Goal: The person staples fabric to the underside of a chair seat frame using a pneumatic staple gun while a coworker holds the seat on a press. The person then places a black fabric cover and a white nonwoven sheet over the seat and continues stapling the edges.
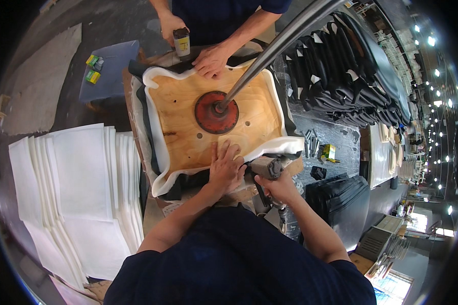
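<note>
Hands (226, 170) on smooth wooden seat base (216, 109)

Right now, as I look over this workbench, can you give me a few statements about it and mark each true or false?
1. The left hand lies flat on the wooden board. True.
2. The right hand is empty. False: it grips a staple gun at the board's near edge.
3. A red disc sits mid-board, with a metal pole rising from it. True.
4. The white sheets are stacked to the person's right. False: they lie to the left.
5. A co-worker's hand presses the board's far edge. True.
6. The black covers lie on the board. False: they are piled to the right of it.
</note>
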Tool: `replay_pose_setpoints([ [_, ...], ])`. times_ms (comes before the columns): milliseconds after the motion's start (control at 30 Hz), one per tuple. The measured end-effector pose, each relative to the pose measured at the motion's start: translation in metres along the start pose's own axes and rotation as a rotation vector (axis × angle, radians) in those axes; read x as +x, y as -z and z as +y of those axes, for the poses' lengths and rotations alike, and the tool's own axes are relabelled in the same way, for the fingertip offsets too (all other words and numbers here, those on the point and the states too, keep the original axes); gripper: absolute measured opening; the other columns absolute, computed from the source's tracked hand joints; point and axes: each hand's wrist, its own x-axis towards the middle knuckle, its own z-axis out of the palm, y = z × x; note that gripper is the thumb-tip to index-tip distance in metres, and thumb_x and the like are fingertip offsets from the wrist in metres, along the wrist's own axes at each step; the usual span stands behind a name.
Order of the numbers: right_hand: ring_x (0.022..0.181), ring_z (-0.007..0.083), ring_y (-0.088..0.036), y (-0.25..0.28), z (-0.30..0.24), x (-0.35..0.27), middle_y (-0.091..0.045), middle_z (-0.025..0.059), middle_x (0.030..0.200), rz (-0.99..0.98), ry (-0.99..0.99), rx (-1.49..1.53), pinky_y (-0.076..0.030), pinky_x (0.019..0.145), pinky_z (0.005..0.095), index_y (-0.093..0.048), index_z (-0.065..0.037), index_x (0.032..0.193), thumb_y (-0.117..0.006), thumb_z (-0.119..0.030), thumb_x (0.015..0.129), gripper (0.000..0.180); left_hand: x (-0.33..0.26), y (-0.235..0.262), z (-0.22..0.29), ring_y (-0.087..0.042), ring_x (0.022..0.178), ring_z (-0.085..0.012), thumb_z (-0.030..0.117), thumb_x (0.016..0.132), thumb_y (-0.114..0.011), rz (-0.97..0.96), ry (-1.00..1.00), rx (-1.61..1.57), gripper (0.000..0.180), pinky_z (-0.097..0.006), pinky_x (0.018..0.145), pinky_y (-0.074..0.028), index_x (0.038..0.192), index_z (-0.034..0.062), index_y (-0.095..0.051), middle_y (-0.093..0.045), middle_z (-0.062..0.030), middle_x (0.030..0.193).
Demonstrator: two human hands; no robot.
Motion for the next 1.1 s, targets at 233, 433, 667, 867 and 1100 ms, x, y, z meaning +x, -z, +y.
replay_pose_setpoints([
  [233,0.055,0.0124,-0.065,-0.005,-0.001,0.009,-0.077,0.0072,0.085,0.049,-0.018,-0.053,-0.054,0.053,0.0315,-0.075,0.002,0.125,-0.09,-0.027,0.094,0.045,0.004,0.004,0.006,-0.035,0.161,-0.0382,0.026,0.094,-0.08,-0.011,0.017,-0.011,0.015,-0.069,0.134,-0.014,0.097,0.0142,-0.072,-0.056,-0.0086,0.145],
  [433,0.057,0.0132,-0.067,-0.011,-0.006,-0.003,-0.076,0.0069,0.081,0.126,0.046,0.07,-0.054,0.053,0.0333,-0.077,0.005,0.112,-0.09,-0.025,0.093,0.038,-0.01,0.039,-0.005,-0.058,0.13,-0.0366,0.013,0.087,-0.085,0.176,-0.03,-0.152,0.02,-0.059,0.113,-0.039,0.103,0.0134,-0.073,-0.065,-0.0084,0.127],
  [667,0.057,0.0132,-0.067,-0.014,0.005,-0.004,-0.076,0.0066,0.08,0.159,0.016,0.141,-0.053,0.052,0.0325,-0.077,0.005,0.109,-0.092,-0.025,0.092,0.037,-0.034,0.052,0.002,-0.061,0.11,-0.0351,0.015,0.085,-0.087,0.075,-0.163,-0.09,0.032,-0.052,0.095,-0.045,0.114,0.0131,-0.074,-0.068,-0.0088,0.115],
  [867,0.057,0.0156,-0.066,-0.02,0.028,-0.013,-0.074,0.0042,0.086,0.238,0.015,0.401,-0.051,0.05,0.0326,-0.076,-0.002,0.113,-0.088,-0.022,0.097,0.028,-0.022,0.043,-0.004,-0.06,0.111,-0.0371,0.02,0.088,-0.088,0.031,-0.176,-0.091,0.034,-0.053,0.096,-0.045,0.117,0.0115,-0.073,-0.066,-0.0097,0.115],
  [1100,0.075,0.023,-0.07,-0.049,0.063,-0.078,-0.072,0.0061,0.101,0.117,0.123,1.108,-0.055,0.059,0.0369,-0.074,-0.003,0.126,-0.092,-0.042,0.094,0.054,-0.037,0.065,0.007,-0.07,0.103,-0.0204,0.05,0.12,-0.051,-0.629,0.221,-0.919,0.054,-0.034,0.092,-0.052,0.122,0.003,-0.077,-0.078,-0.0092,0.111],
])
